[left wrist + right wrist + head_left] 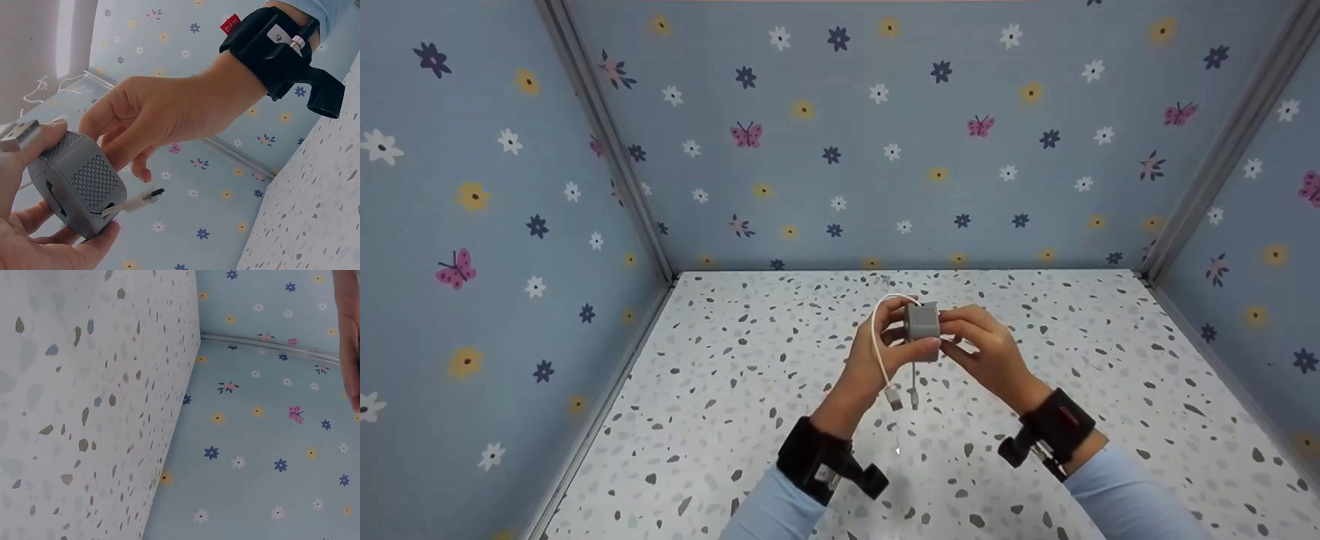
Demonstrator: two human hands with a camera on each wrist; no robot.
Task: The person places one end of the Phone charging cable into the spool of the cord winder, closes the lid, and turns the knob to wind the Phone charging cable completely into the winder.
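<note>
Grips the block (pixel 924 322) in the left hand (pixel 867 358), above the table (pixel 780 337).
Has the right hand (pixel 988 346) at the block's right side, fingertips against it; cannot tell whether pinching or merely touching; carries the cable's plugs (pixel 894 398) on the body side, nearer the left hand.

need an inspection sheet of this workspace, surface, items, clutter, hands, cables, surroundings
Surface: white speckled tabletop.
Job's things: grey block with textured faces, held above the tabletop.
Clutter: nothing seen on the tabletop.
Hands: left hand grips the grey block; right hand has its fingertips at the block's side, grip unclear.
Cables: white cable loops from the block to a USB plug; a smaller plug also hangs free. Pale strand in the left wrist view, unidentified.
Surroundings: blue floral panels, metal corner strips.
</note>
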